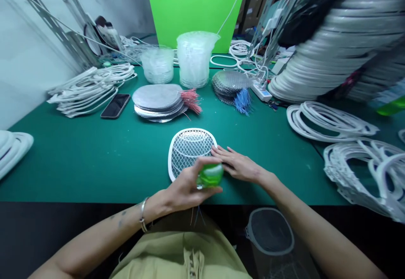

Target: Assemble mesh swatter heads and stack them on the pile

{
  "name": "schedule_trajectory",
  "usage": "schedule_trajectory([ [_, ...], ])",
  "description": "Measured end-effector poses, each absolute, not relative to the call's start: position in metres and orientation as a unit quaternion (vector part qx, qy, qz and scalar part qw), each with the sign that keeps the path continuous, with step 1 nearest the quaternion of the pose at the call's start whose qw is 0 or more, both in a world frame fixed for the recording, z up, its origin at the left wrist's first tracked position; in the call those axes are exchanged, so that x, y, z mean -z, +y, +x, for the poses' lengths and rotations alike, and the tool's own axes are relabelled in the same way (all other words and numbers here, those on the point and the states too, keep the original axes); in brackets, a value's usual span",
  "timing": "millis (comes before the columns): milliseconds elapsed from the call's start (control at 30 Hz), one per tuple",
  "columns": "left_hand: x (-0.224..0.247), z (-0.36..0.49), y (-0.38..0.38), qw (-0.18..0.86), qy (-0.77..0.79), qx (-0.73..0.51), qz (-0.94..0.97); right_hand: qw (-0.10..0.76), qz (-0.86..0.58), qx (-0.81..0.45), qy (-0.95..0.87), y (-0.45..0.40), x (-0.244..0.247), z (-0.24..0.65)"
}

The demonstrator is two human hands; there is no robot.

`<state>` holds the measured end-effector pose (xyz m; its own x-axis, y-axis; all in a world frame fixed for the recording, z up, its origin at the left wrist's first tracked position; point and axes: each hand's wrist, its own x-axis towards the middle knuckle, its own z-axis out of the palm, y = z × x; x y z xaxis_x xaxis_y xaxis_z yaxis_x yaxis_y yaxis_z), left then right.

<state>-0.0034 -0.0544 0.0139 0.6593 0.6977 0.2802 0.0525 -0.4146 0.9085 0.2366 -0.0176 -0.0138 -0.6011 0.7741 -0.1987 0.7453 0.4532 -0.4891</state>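
Observation:
In front of me on the green table lies a white oval frame with a metal mesh, like the head of an electric mosquito swatter. My left hand is wrapped round a translucent green rounded object, blurred, held over the lower right part of the frame; its kind cannot be made out. My right hand lies with fingers stretched out, fingertips touching the right rim. Thin wires hang past the table edge below my left hand, which hides the frame's lower part.
Behind lie stacked mesh sheets with red wires, mesh sheets with blue wires, a phone and clear plastic stacks. White frames lie left and right. A tall frame stack leans at right, near a power strip.

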Motion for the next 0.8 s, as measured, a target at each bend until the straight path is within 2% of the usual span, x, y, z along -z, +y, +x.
schedule_trajectory([
  [67,-0.014,-0.011,-0.058,0.479,0.254,-0.350,0.764,0.026,-0.449,-0.271,-0.851,-0.018,0.014,0.236],
  [167,-0.011,-0.019,-0.062,0.451,0.244,-0.301,0.804,0.022,-0.449,-0.270,-0.851,-0.019,0.016,0.236],
  [333,0.001,-0.017,-0.070,0.412,0.232,-0.372,0.799,0.046,-0.451,-0.282,-0.846,-0.019,0.018,0.237],
  [433,0.001,-0.016,-0.071,0.450,0.268,-0.305,0.795,0.047,-0.457,-0.284,-0.842,-0.019,0.018,0.238],
  [533,-0.009,-0.038,-0.056,0.485,0.357,-0.382,0.701,0.067,-0.465,-0.303,-0.829,-0.023,0.020,0.238],
  [600,-0.014,-0.071,-0.033,0.386,0.447,-0.485,0.645,0.111,-0.481,-0.316,-0.810,-0.029,0.024,0.237],
  [667,-0.012,-0.113,-0.003,0.186,0.553,-0.527,0.618,0.167,-0.535,-0.304,-0.770,-0.039,0.032,0.234],
  [733,-0.002,-0.157,0.025,0.033,0.632,-0.495,0.595,0.199,-0.616,-0.263,-0.715,-0.050,0.041,0.229],
  [800,0.010,-0.192,0.045,0.001,0.676,-0.447,0.586,0.198,-0.667,-0.224,-0.682,-0.062,0.049,0.222],
])
